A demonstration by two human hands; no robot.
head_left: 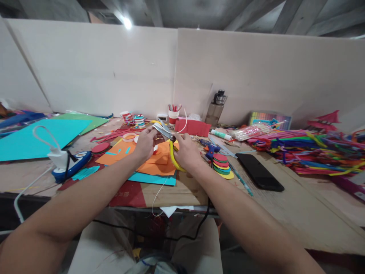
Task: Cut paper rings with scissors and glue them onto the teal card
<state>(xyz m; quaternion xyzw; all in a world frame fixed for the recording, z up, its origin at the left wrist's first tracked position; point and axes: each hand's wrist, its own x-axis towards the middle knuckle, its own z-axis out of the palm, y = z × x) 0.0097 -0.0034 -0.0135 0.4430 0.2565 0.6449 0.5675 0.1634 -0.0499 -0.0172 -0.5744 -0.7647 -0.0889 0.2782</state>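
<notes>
A large turquoise sheet [45, 137] covers the rear left corner of the table [23, 177]. Closer to the front edge, a white plug [58, 158] stands on a blue power strip [71, 167]. Risk: a sleeveless left forearm catching the cable could drag the strip toward the edge. A stack of red discs [100, 149] lies right of the strip.

Left hand [146, 144]: raised over orange paper [154, 169] at the middle of the table, fingers bent together beside the blade tips. Whether they pinch a piece cannot be told. Risk: a nipped fingertip, caused by the small gap between fingers and blades.

Scissors [171, 146]: above the orange paper, blades pointing left and toward the rear edge. Risk: a dropped tip could mark the paper beneath.

Right hand [186, 150]: wrapped around the yellow handles, gripping the scissors. A thin white thread [156, 196] hangs over the front edge below; a snag on the lap could pull it down.

Right of this hand, a blue glue gun [210, 152] lies behind stacked coloured discs [222, 165]. Risk: a sideways elbow or wrist could scatter the stack. Farther right, a black phone [258, 171] lies flat, and pipe cleaners [308, 148] are heaped toward the right edge.
</notes>
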